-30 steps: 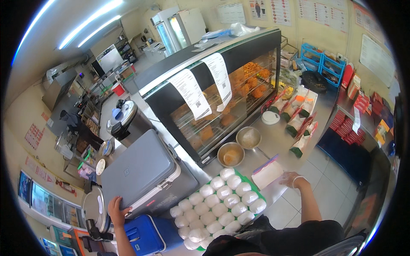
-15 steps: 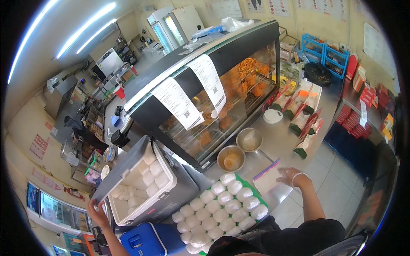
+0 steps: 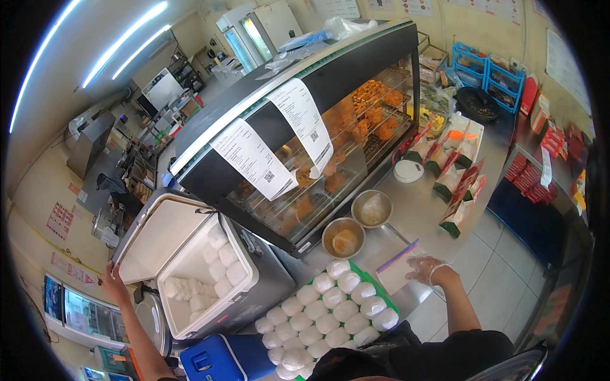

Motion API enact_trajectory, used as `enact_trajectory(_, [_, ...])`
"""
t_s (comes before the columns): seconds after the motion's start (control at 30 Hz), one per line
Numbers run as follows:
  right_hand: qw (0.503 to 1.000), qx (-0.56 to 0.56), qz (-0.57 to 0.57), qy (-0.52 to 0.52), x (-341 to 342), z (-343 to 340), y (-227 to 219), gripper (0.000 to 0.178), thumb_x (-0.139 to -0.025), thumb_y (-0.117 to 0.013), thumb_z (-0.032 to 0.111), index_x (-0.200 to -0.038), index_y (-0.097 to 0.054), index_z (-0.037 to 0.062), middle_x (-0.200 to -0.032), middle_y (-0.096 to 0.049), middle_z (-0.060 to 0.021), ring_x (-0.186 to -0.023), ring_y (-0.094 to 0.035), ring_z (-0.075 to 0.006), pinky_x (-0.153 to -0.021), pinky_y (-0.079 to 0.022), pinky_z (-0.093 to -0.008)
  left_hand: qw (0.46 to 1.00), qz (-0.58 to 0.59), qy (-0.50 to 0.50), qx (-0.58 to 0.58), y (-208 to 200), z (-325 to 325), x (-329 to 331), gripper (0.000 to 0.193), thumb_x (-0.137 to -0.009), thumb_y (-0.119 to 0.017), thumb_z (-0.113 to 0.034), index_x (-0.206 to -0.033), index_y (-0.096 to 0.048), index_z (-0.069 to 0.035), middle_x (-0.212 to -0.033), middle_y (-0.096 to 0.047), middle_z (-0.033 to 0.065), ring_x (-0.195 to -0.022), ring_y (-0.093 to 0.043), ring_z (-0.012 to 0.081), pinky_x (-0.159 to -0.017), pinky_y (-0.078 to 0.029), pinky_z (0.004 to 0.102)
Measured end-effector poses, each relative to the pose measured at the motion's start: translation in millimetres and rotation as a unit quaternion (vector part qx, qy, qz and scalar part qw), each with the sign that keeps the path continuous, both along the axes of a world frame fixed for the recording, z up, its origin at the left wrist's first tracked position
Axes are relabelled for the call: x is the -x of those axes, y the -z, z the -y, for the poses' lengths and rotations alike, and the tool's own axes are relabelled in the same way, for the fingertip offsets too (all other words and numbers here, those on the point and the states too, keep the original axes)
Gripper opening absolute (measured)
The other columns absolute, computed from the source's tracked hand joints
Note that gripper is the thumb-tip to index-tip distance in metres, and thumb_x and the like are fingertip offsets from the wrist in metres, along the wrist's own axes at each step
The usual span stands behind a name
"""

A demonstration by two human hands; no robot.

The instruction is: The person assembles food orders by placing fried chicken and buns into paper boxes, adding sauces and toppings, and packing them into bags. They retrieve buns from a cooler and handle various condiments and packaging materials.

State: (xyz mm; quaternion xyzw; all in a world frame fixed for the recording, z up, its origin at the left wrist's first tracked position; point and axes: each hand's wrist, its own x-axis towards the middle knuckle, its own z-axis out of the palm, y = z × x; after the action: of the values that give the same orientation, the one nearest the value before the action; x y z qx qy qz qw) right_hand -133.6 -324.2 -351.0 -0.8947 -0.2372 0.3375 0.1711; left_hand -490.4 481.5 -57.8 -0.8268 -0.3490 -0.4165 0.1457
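My left hand (image 3: 114,284) is at the outer edge of the raised lid (image 3: 147,244) of a grey cooler box (image 3: 267,293), its fingers curled on the rim. Inside the cooler lie white wrapped bundles (image 3: 223,263), stacked to the right, with more at the left. In a clear plastic glove, my right hand (image 3: 424,268) rests with fingers stretched out on a flat white sheet or bag (image 3: 395,274) with a purple edge. Between my hands, a green tray (image 3: 385,298) carries rows of white wrapped round bundles (image 3: 327,322).
A glass warming cabinet (image 3: 318,165) with fried pieces and hanging receipts stands ahead. Before it sit two metal bowls (image 3: 344,237), a round white-topped item (image 3: 408,171) and several filled red-and-green cartons (image 3: 459,206). A blue cooler (image 3: 210,360) stands beside the grey one.
The grey cooler's lid has swung wider open to the left, and my left hand has moved up and left with it. My right hand has barely moved on the sheet.
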Motion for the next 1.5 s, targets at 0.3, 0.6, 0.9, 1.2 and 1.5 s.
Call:
enact_trajectory(0.3, [1.000, -0.022, -0.004, -0.011, 2.6, -16.5, 7.7, 0.067, -0.099, -0.065, 0.047, -0.148, -0.054, 0.0035, -0.149, -0.058, -0.0205, -0.141, -0.051, -0.0358, -0.120, -0.038, -0.0425, 1.000, 0.011, 0.002, 0.023, -1.2, -38.0, 1.6, 0.031, -0.103, -0.067, -0.020, -0.125, -0.070, 0.001, -0.121, -0.074, 0.0184, -0.113, -0.070, 0.0340, -0.097, -0.054, 0.0410])
enact_trajectory(0.6, [0.974, -0.190, -0.027, -0.122, 31.7, -160.5, -75.4, 0.050, -0.095, -0.074, 0.031, -0.136, -0.066, 0.0039, -0.131, -0.070, -0.0193, -0.116, -0.070, -0.0325, -0.103, -0.053, -0.0399, 0.998, 0.037, -0.010, -0.056, -6.4, -30.0, -43.4, 0.032, -0.098, -0.071, -0.037, -0.117, -0.077, -0.012, -0.118, -0.075, 0.0132, -0.108, -0.071, 0.0360, -0.094, -0.055, 0.0440])
enact_trajectory(0.9, [0.864, -0.390, -0.207, -0.242, 132.2, -468.1, -147.8, 0.042, -0.100, -0.070, 0.027, -0.129, -0.065, -0.0037, -0.118, -0.075, -0.0114, -0.109, -0.071, -0.0194, -0.095, -0.055, -0.0328, 0.989, 0.054, 0.068, -0.124, 0.5, -42.5, -7.7, 0.023, -0.095, -0.073, -0.032, -0.107, -0.074, -0.011, -0.102, -0.075, 0.0118, -0.091, -0.072, 0.0354, -0.078, -0.056, 0.0454])
enact_trajectory(1.2, [0.909, -0.019, -0.137, -0.392, 255.6, -775.7, -50.5, 0.057, -0.097, -0.072, 0.043, -0.130, -0.066, -0.0031, -0.120, -0.073, -0.0163, -0.099, -0.073, -0.0245, -0.086, -0.059, -0.0385, 0.977, 0.057, 0.139, -0.151, 15.9, -23.4, 36.7, 0.013, -0.087, -0.077, -0.011, -0.094, -0.066, -0.008, -0.097, -0.077, 0.0074, -0.085, -0.073, 0.0288, -0.073, -0.054, 0.0421])
enact_trajectory(1.5, [0.870, 0.112, -0.094, -0.471, 326.3, -817.4, -24.1, 0.095, -0.075, -0.090, 0.055, -0.149, -0.058, 0.0046, -0.157, -0.049, -0.0245, -0.131, -0.061, -0.0415, -0.110, -0.049, -0.0502, 0.968, 0.097, 0.155, -0.171, 13.0, -57.7, 24.9, 0.013, -0.087, -0.077, -0.016, -0.091, -0.066, -0.010, -0.081, -0.071, 0.0065, -0.076, -0.069, 0.0308, -0.066, -0.049, 0.0453])
